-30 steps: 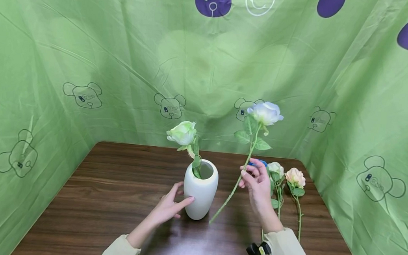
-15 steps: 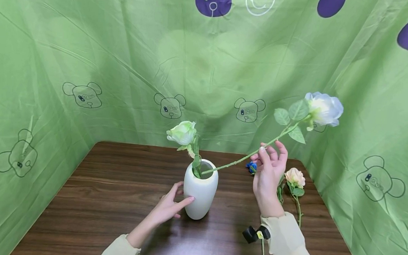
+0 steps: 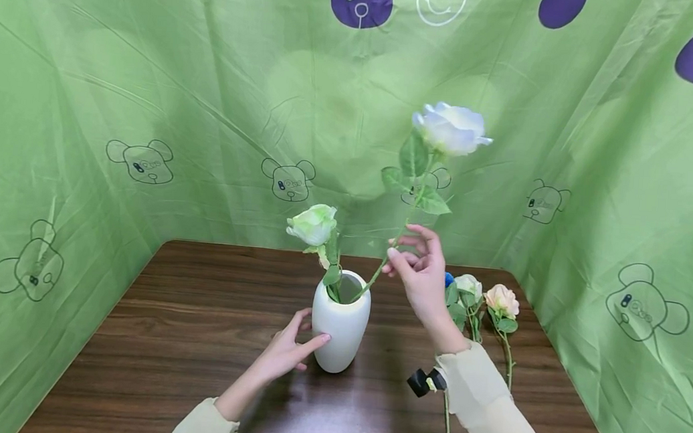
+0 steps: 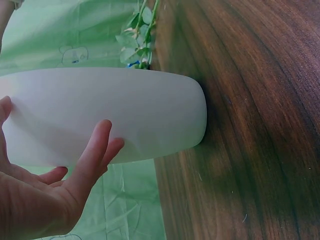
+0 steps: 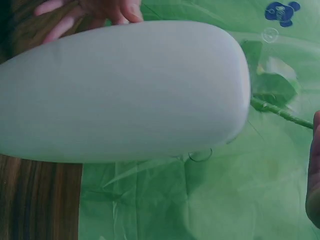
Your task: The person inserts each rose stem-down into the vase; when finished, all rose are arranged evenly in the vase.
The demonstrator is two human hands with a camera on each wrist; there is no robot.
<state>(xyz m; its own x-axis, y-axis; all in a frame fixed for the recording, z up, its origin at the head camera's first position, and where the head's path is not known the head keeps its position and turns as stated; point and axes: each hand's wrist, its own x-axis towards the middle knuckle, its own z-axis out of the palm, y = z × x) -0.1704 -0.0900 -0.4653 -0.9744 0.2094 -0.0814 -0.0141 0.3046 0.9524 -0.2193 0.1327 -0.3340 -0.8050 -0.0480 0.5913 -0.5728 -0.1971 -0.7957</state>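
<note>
A white vase [image 3: 339,333] stands upright on the table, a pale green-white rose [image 3: 312,225] leaning left from its mouth. My left hand [image 3: 289,350] holds the vase's left side, thumb across its front; in the left wrist view its fingers [image 4: 95,145] lie against the white wall. My right hand [image 3: 424,272] pinches the stem of a pale blue-white rose [image 3: 452,130] between thumb and fingertips. That stem slants down to the right of the vase's mouth, its lower end hidden inside. In the right wrist view the green stem [image 5: 282,114] shows beside the vase's rim.
On the right of the brown wooden table [image 3: 195,313] lie a peach rose [image 3: 502,301], a white rose [image 3: 468,287] and a blue flower [image 3: 449,279], partly hidden by my right hand and arm. Green printed cloth [image 3: 234,101] hangs around the table.
The right hand has lifted the blue-white rose, swung its bloom right, then back left and higher, bringing the stem end from beside the vase into its mouth. The left hand stays put.
</note>
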